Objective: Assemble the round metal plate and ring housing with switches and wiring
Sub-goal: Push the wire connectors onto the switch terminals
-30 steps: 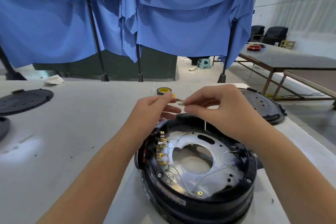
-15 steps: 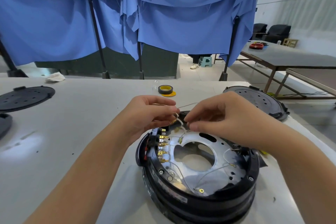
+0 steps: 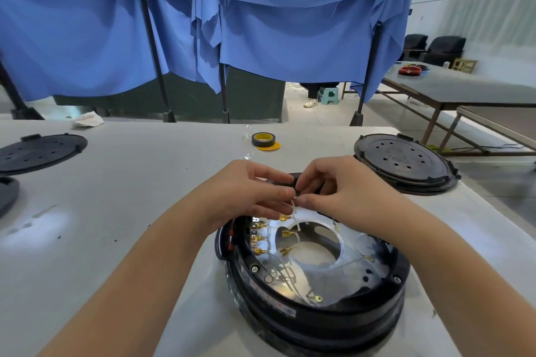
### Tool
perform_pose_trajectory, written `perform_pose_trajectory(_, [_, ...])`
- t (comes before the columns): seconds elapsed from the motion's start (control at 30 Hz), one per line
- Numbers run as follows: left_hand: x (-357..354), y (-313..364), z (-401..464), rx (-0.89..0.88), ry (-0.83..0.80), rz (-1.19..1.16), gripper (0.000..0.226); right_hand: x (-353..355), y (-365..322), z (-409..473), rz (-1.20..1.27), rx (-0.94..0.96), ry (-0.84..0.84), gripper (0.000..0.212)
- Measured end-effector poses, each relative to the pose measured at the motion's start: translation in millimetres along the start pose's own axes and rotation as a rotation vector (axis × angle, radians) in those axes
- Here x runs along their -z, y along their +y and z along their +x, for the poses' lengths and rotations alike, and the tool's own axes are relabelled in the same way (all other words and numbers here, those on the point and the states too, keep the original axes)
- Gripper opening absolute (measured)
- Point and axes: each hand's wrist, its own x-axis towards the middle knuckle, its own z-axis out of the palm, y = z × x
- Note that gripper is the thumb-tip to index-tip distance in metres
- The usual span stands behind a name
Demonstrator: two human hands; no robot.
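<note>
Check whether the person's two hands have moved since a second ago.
Yes. Left hand and right hand dropped closer to the black ring housing, pinching the thin white wire at its far rim.

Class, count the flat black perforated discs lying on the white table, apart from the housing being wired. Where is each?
2. One black perforated disc lies at the far left; the other black perforated disc lies on the right, beyond the right hand. More may lie out of frame.
</note>
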Motion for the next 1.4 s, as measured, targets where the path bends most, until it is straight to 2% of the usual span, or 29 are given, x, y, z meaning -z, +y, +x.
perform_pose_trajectory(0.1, [1.7,-1.3,0.7,0.027,-0.016,-0.017,0.026,-0.3,1.8,0.8,-0.005,-0.011,-0.006,0.010])
perform_pose_trajectory(0.2, [2.7,-2.1,1.3,0.030,0.016,0.012,0.006,-1.0,3.8,-0.2,-0.030,-0.009,0.007,0.016])
perform_pose_trajectory(0.3, [3.9,-2.5,2.4,0.023,0.066,0.112,0.007,-3.1,4.5,-0.1,-0.008,-0.011,0.004,0.012])
perform_pose_trajectory(0.43, [2.5,-3.2,1.9,0.022,0.054,0.146,0.007,-8.7,6.7,1.2,0.062,-0.038,-0.022,0.003])
perform_pose_trajectory(0.57, [2.4,-1.9,2.2,0.008,0.061,0.160,0.007,-11.3,7.4,3.0,0.121,-0.091,-0.035,0.005])
perform_pose_trajectory(0.8, [23.8,-6.1,4.9,-0.031,0.350,0.437,0.006,-7.9,7.9,5.6,0.251,-0.227,-0.093,0.004])
perform_pose_trajectory(0.9, [28.7,-11.0,5.3,0.026,0.355,0.476,0.004,-5.1,6.8,6.2,0.298,-0.270,-0.180,0.004])
perform_pose_trajectory(1.03, [27.2,-15.6,7.9,0.112,0.293,0.541,0.015,-4.0,6.7,17.7,0.270,-0.314,-0.293,0.006])
perform_pose_trajectory(1.17, [25.6,-16.1,8.6,0.100,0.314,0.574,0.012,-17.0,2.5,34.6,0.179,-0.372,-0.392,0.005])
perform_pose_trajectory(1.27, [22.7,-17.6,8.4,0.075,0.336,0.600,0.009,-27.7,0.4,43.2,0.087,-0.380,-0.376,0.009])
perform_pose_trajectory(1.4, [21.4,-21.2,7.4,0.070,0.387,0.612,0.014,-33.8,1.2,42.2,0.084,-0.347,-0.315,0.006])
